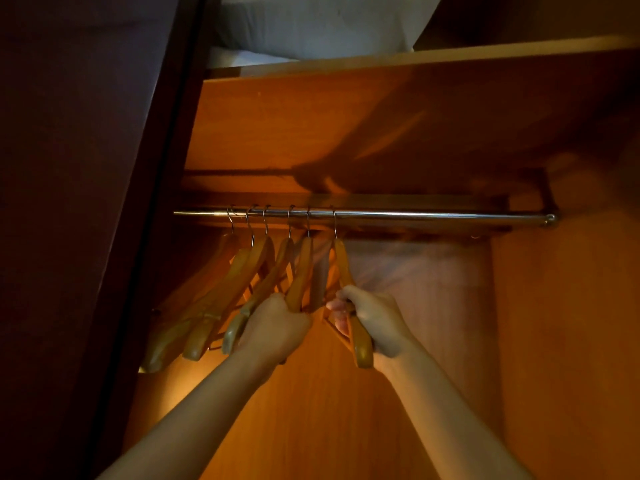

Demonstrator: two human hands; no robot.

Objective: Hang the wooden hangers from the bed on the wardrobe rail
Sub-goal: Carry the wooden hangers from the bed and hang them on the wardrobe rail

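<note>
A chrome wardrobe rail (433,215) runs across the open wardrobe. Several wooden hangers (242,271) hang from its left half by metal hooks. My left hand (273,330) is closed around the lower arm of the second hanger from the right (302,268). My right hand (372,318) grips the rightmost hanger (343,261), whose hook sits over the rail. That hanger's front end (362,348) sticks out below my fingers. Both forearms reach up from the bottom of the view.
A wooden shelf (415,58) lies above the rail, with a grey pillow (311,26) on top. A dark wardrobe door (86,202) stands at the left. The right half of the rail carries no hangers. The wardrobe's right wall (571,323) is close.
</note>
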